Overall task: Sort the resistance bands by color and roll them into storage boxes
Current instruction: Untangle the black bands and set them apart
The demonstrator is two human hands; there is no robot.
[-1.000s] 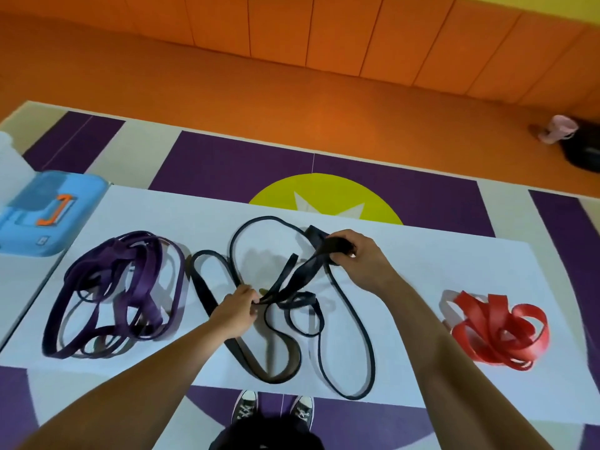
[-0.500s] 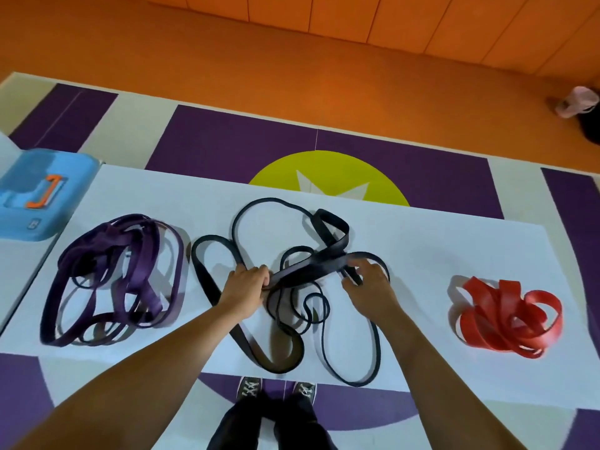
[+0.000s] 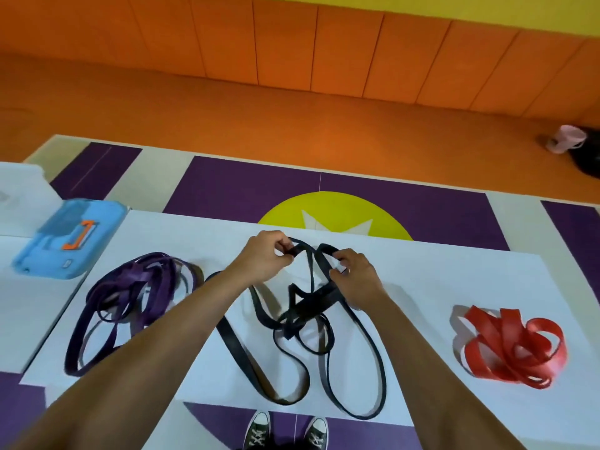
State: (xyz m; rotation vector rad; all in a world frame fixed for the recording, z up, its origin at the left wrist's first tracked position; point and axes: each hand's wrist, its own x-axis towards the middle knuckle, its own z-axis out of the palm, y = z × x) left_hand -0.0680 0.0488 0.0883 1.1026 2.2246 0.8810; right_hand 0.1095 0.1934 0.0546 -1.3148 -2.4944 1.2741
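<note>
The black bands (image 3: 302,311), purple bands (image 3: 139,276) and red bands (image 3: 506,345) are made of smooth, bendy rubber with a soft shine. The desk (image 3: 422,287) is covered in smooth, matt white. The blue box (image 3: 48,258) is made of smooth plastic.

Three piles lie in a row on your table (image 3: 422,277): left pile (image 3: 143,274), middle pile (image 3: 302,316), right pile (image 3: 513,345). Your left hand (image 3: 266,258) and right hand (image 3: 357,277) grip the middle pile's far end. The box (image 3: 68,238) sits far left, behind the left pile.
</note>
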